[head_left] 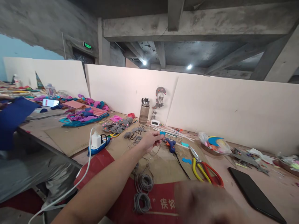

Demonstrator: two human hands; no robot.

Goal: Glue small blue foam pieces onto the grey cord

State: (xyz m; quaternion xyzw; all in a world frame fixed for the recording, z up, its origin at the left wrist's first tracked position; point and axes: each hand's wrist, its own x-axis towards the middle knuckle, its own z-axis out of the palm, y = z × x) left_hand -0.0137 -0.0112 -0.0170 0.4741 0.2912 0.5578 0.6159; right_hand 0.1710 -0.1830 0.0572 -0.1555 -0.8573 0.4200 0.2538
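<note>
My left hand (pixel 151 141) reaches over the middle of the table, thumb and fingertips pinched on a small teal felt piece (pixel 162 133). My right hand (pixel 207 203) is a motion blur at the bottom right, so its fingers cannot be made out. A blue glue gun (pixel 171 145) lies just right of my left hand. Beyond it are scissors (pixel 195 154) with red handles, yellow-handled pliers (pixel 198 171) and blue felt scraps (pixel 186 160). Coils of grey cord (pixel 141 203) lie below my left forearm.
A water bottle (pixel 144 112), a small digital clock (pixel 155 123) and a hanging grey felt ornament (pixel 160 91) stand by the white partition. At right are a bowl (pixel 211 150) of scraps and a black phone (pixel 254 193). A power strip (pixel 99 147) with a white cable sits left.
</note>
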